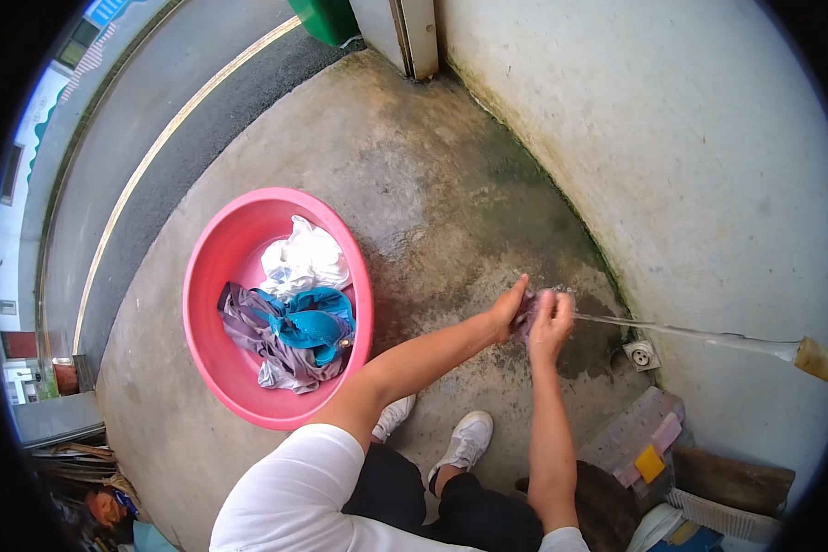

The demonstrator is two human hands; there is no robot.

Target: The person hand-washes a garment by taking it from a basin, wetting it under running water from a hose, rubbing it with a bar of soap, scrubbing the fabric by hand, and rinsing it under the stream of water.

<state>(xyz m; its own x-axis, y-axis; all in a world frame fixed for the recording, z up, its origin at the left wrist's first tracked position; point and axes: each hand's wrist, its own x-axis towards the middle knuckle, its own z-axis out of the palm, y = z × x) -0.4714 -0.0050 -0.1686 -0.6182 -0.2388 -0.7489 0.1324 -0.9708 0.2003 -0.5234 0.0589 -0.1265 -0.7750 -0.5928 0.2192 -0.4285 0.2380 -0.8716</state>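
Observation:
A stream of water runs from a pipe end at the right to my hands. My left hand and my right hand are close together around a small wet purplish cloth. The fingers of my right hand are bent and slightly blurred against the cloth. To the left, a pink basin on the ground holds a white cloth, a blue cloth and greyish-purple cloths.
A floor drain lies by the white wall. At the lower right are a stone slab, a yellow block and a brush. A green bin stands at the top, beside the road.

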